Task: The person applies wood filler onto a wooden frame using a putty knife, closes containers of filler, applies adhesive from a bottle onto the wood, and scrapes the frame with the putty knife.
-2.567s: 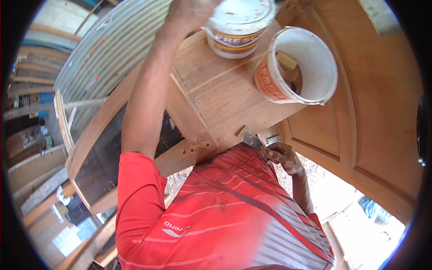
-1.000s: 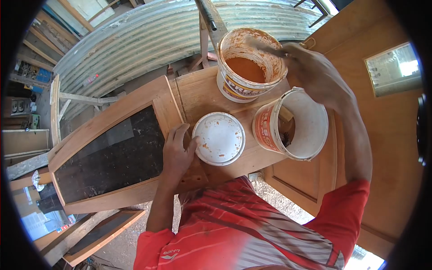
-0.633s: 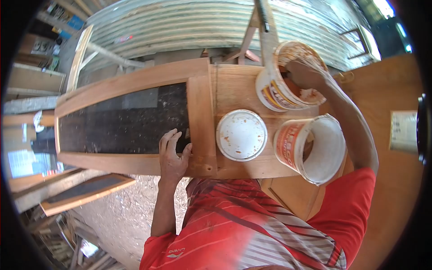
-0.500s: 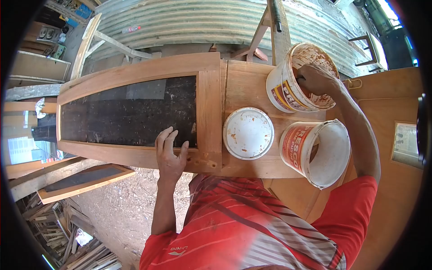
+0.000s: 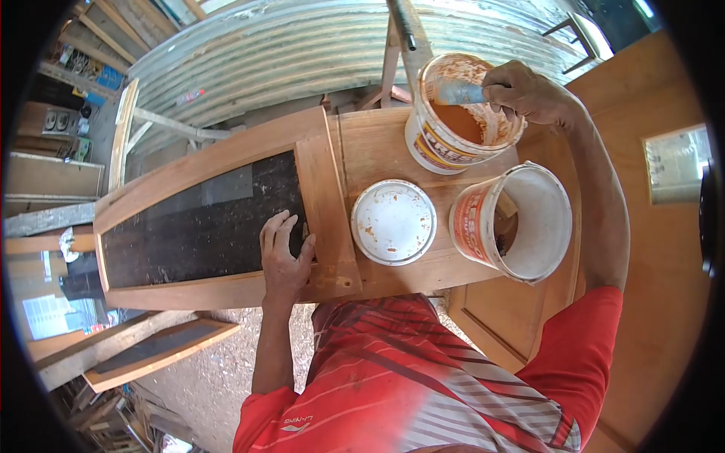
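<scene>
My right hand (image 5: 521, 94) is closed around a flat bluish putty knife (image 5: 459, 92), smeared with orange toward its far end. It is held over the mouth of a white bucket (image 5: 434, 147), whose inside shows orange-brown putty (image 5: 457, 119) and streaked walls. My left hand (image 5: 285, 253), fingers apart, rests on the lower right corner of a wooden-framed panel (image 5: 325, 196) with a dark inset (image 5: 204, 219). Between the panel and a second bucket lies a round white lid (image 5: 393, 222) with orange specks.
The second white bucket (image 5: 540, 219), red-labelled, is tilted toward me with small wooden pieces inside. Brown door panels (image 5: 649, 317) stand at my right. Corrugated sheeting (image 5: 257, 68) lies beyond the bench, and another framed panel (image 5: 162, 351) is at lower left.
My right hand has come up out of the putty bucket, bringing the putty knife into sight. My left hand stays on the panel. The view has turned somewhat.
</scene>
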`<state>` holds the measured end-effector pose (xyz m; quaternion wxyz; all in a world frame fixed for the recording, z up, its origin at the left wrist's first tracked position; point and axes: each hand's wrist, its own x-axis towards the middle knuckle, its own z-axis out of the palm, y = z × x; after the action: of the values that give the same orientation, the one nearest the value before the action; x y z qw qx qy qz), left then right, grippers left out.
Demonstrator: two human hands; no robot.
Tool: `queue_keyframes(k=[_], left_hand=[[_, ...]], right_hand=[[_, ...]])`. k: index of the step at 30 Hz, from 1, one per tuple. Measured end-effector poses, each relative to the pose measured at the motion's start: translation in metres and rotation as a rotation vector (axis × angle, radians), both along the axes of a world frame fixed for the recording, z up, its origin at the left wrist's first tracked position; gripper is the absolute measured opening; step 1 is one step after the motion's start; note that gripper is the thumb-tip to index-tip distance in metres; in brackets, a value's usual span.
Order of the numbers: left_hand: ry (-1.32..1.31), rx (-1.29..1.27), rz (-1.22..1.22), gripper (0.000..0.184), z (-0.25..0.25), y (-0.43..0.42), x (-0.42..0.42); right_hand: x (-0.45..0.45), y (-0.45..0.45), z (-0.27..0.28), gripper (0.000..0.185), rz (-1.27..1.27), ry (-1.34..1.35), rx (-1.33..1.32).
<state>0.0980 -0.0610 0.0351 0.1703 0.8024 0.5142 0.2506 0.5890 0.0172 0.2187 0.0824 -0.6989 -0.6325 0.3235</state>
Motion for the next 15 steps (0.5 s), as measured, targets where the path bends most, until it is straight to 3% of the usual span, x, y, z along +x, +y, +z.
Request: queue_keyframes(k=[4, 7, 10, 13, 15], left_hand=[[0.025, 0.001, -0.102, 0.065, -0.011, 0.04, 0.016], [0.052, 0.02, -0.139, 0.086, -0.019, 0.08, 0.038], [0.2, 0.135, -0.139, 0.095, -0.044, 0.115, 0.054], [0.293, 0.111, -0.234, 0.094, -0.062, 0.113, 0.06], [0.169, 0.01, -0.423, 0.091, -0.06, 0.099, 0.047]], right_hand=[[0.018, -0.034, 0.005, 0.033, -0.095, 0.154, 0.14], [0.009, -0.063, 0.008, 0.032, -0.191, 0.188, 0.187], [-0.017, -0.085, 0.014, 0.032, -0.263, 0.197, 0.245], [-0.053, -0.096, 0.02, 0.034, -0.281, 0.27, 0.282], [-0.078, -0.098, 0.014, 0.032, -0.319, 0.349, 0.323]])
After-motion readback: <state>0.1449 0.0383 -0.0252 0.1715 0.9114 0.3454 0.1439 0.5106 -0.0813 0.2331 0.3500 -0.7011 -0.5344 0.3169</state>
